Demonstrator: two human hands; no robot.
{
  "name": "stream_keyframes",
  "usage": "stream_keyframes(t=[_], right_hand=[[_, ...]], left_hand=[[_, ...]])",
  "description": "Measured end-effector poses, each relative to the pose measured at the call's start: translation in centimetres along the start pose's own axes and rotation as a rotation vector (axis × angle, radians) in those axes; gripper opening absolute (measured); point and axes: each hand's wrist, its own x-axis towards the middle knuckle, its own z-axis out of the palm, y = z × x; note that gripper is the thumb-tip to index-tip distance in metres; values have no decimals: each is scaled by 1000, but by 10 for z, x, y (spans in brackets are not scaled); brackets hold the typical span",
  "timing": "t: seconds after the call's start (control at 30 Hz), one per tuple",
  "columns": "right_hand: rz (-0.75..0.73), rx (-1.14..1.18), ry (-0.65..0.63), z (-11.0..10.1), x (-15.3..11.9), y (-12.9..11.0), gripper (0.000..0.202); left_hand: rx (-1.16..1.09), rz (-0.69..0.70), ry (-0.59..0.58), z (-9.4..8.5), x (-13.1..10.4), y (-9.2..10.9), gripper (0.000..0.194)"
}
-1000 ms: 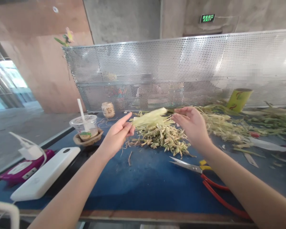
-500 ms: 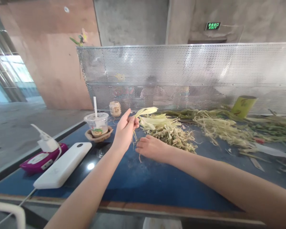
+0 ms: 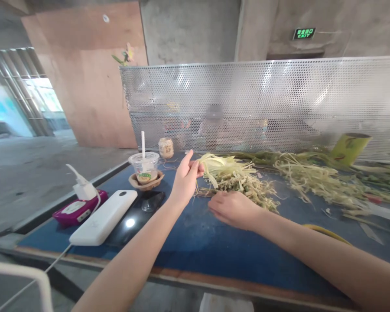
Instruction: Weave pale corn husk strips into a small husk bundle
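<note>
In the middle of the head view my left hand (image 3: 185, 175) is closed, pinching pale yellow-green corn husk (image 3: 211, 160) between thumb and fingers. Its strips spread to the right, over and in front of other pale husks, so where it ends is unclear. Thin strands dangle below the fingers. Lower and to the right, my right hand (image 3: 233, 209) is palm down just over the blue table, its fingers curled together; anything inside them is hidden. Behind it lies a heap of knotted, plaited-looking husk (image 3: 247, 184).
Left on the table (image 3: 195, 247) are a lidded cup (image 3: 144, 169) with a straw in a cardboard holder, a white power bank (image 3: 104, 219), a black phone (image 3: 139, 216) and a purple socket block (image 3: 79, 210). More husk strands (image 3: 315, 177) and a yellow-green tube (image 3: 351, 149) lie right. A perforated metal panel (image 3: 247, 104) stands behind.
The view has swung slightly left. My left hand has lowered its husk towards the heap, and my right hand has drawn away from it, down and to the right.
</note>
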Motion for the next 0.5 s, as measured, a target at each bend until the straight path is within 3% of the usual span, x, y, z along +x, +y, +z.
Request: stream_keyframes(t=[0.03, 0.2, 0.3, 0.5], right_hand=[[64, 41, 15, -4, -6, 1, 16], [695, 939, 119, -15, -34, 6, 7], [834, 1174, 207, -15, -44, 13, 8], [947, 1279, 216, -19, -53, 25, 9]], left_hand=[[23, -2, -10, 1, -1, -1, 56], [123, -3, -103, 10, -10, -8, 53], [157, 11, -173, 21, -15, -8, 54], [133, 3, -261, 53, -18, 2, 51]])
